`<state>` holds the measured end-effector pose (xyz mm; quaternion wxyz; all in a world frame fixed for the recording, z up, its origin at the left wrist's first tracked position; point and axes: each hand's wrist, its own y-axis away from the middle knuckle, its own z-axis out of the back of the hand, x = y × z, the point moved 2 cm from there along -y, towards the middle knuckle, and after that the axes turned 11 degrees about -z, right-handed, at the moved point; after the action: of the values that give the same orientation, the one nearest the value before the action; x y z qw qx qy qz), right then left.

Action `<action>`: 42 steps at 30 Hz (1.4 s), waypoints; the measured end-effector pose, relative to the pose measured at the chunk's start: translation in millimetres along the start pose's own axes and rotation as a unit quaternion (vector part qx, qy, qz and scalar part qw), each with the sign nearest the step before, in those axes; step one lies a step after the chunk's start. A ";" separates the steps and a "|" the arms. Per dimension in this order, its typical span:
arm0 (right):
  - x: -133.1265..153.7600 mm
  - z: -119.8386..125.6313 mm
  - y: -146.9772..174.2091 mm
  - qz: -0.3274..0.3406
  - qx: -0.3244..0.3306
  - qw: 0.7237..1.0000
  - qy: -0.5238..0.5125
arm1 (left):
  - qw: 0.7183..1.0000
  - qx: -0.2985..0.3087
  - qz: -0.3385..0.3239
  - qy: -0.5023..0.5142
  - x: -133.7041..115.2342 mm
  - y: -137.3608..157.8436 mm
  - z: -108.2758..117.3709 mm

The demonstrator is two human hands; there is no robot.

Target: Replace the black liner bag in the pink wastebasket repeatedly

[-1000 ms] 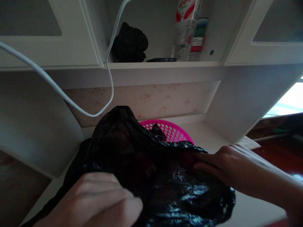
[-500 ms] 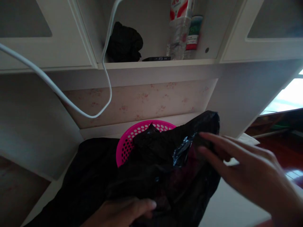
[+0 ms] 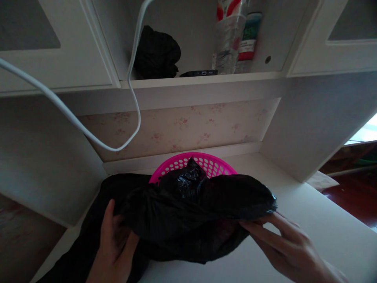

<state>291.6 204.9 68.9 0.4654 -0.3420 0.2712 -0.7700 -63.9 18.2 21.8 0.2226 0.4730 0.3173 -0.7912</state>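
Observation:
A thin black plastic bag stretches between my two hands, its mouth spread and its sides crumpled. My left hand is at the bag's left edge, fingers curved around the plastic and partly hidden by it. At the right edge, my right hand pinches the rim between thumb and fingers. Behind and partly under the bag stands a pink basket with round holes; only its far rim and wall show. A shiny peak of black plastic rises in front of that rim.
Black cloth-like material lies on the white desktop at left. A white cable hangs in front. On the shelf above are a crumpled black bundle, a flat dark device, a clear bottle and a can.
My right hand has come down and taken the bag's right rim. My left hand has moved left, and the bag is now spread wider and lower. The view has shifted slightly.

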 end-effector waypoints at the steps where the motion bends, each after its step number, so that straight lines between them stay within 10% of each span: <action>1: -2.6 -1.8 4.3 -0.043 0.002 0.999 -0.018 | 1.000 -0.009 0.020 0.005 -0.8 -6.4 -1.3; 9: -35.7 -8.7 -7.3 -0.324 -0.006 0.937 -0.133 | 0.977 0.044 0.139 0.157 -9.5 -45.1 -26.5; 15: -55.8 -16.4 -62.9 -0.285 0.138 0.946 -0.068 | 0.973 -0.005 -0.076 0.216 -49.4 -50.9 -3.6; 21: -71.0 -26.4 -98.3 -0.314 0.012 0.947 -0.067 | 0.946 0.166 -0.243 -0.137 -93.1 -64.0 -33.6; 27: -64.4 -37.8 -118.0 -0.464 -0.021 0.827 -0.318 | 0.988 0.099 -0.118 -0.024 -83.9 -125.5 -38.3; 34: -70.9 -36.1 -135.7 -0.407 0.196 0.840 -0.301 | 0.985 0.094 0.021 0.142 -69.2 -151.9 -49.3; 37: -89.8 -44.7 -136.7 -0.415 0.109 0.878 -0.210 | 0.983 0.094 0.040 0.151 -59.1 -165.1 -56.9; 42: -110.7 -68.9 -132.7 -0.457 0.076 0.856 -0.231 | 0.971 0.129 0.070 0.190 -48.8 -177.8 -72.9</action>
<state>204.3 367.3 93.5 0.1350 -0.5591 -0.0901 -0.8131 -113.6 197.0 91.5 0.1507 0.6604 0.2150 -0.7035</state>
